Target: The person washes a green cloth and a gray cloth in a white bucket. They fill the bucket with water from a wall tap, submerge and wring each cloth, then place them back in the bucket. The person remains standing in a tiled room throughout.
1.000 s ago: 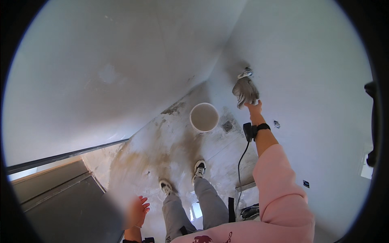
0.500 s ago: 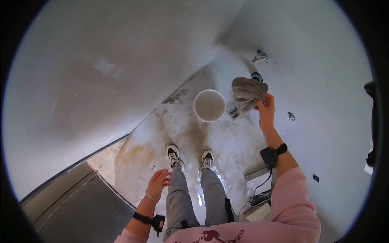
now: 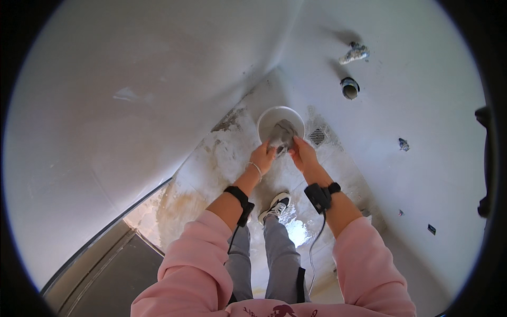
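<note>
A crumpled grey-brown cloth [image 3: 283,133] hangs between my two hands, over the near rim of a round white bucket [image 3: 268,114]. My left hand [image 3: 262,156] pinches its left side, with the fingers closed. On the other side, my right hand [image 3: 303,154] grips the cloth with fingers bent round its edge. The cloth hides part of the bucket's inside, so what the bucket holds is hard to make out.
To the bucket's right, a floor drain grate [image 3: 317,136] lies in the stained concrete floor [image 3: 211,169]. A pipe stub [image 3: 349,89] and a wrapped fitting [image 3: 354,53] stick out of the right wall. A dark panel [image 3: 124,280] lies at lower left.
The cloth has come away from the right wall's pipe stub to above the bucket. My left hand has risen from beside my leg and taken hold of it too.
</note>
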The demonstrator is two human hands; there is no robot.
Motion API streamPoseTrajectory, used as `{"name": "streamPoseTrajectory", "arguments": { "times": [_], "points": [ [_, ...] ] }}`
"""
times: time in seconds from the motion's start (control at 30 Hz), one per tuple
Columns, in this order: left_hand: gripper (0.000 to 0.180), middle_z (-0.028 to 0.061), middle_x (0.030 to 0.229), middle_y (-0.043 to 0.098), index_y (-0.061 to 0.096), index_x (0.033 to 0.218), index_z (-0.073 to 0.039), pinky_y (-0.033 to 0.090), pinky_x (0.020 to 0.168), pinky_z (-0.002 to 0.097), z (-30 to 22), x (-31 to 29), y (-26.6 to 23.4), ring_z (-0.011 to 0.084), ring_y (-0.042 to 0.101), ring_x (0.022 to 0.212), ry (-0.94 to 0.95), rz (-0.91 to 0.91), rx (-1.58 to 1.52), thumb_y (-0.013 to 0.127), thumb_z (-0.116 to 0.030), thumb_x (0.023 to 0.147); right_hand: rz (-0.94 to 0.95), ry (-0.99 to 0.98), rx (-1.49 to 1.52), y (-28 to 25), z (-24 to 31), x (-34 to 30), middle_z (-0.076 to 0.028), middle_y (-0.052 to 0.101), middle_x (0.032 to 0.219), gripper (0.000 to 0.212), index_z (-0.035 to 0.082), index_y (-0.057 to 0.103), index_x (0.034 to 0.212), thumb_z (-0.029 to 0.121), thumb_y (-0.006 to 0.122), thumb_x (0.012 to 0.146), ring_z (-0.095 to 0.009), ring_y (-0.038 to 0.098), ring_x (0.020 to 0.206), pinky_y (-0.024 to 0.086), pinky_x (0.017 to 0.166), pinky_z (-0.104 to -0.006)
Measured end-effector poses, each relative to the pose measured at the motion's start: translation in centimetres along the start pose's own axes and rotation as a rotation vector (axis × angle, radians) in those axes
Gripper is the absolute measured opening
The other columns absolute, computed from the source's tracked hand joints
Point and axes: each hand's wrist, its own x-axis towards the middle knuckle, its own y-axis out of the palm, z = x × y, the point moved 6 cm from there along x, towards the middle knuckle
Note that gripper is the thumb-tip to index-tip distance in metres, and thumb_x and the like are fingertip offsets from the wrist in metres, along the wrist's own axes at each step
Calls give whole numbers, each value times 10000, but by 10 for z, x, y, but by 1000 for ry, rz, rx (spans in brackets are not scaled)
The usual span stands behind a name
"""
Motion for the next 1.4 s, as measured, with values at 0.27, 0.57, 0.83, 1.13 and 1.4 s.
{"name": "streamPoseTrajectory", "arguments": {
  "times": [0.27,0.57,0.83,1.13,1.4],
  "points": [
    [311,134,983,591,588,1037,-22,448,803,334,-29,22,-11,242,566,935,370,-169,213,564,-283,869,65,-456,-1211,-14,19,-11,-117,524,1165,676,64,478,1212,197,767,616,-293,491,1093,411,907,-366],
    [249,124,803,628,557,1003,-10,473,653,280,-162,-36,-47,180,608,710,457,-156,120,586,-212,860,182,-787,-1477,33,84,-50,-128,594,934,218,69,583,1009,151,604,808,-307,573,862,457,738,-391],
    [231,41,797,600,576,1062,-44,438,660,229,-172,-49,-80,89,514,696,313,-140,100,556,-201,894,283,-886,-972,35,115,-109,-138,585,986,195,26,496,1057,98,539,881,-255,588,886,458,768,-324],
    [258,14,862,602,567,1010,-23,450,706,225,-134,-33,-54,83,546,769,400,-241,-371,573,-256,899,170,-733,-591,35,116,-103,-24,529,895,202,30,459,1116,150,440,955,-69,497,807,420,697,-215],
    [392,144,880,623,587,1061,-13,461,789,345,8,88,-18,289,597,856,62,-270,-18,548,-361,885,-114,-267,-532,-49,26,48,-49,610,881,321,-34,585,1020,252,467,936,-111,525,819,414,736,-274]
  ]
}}
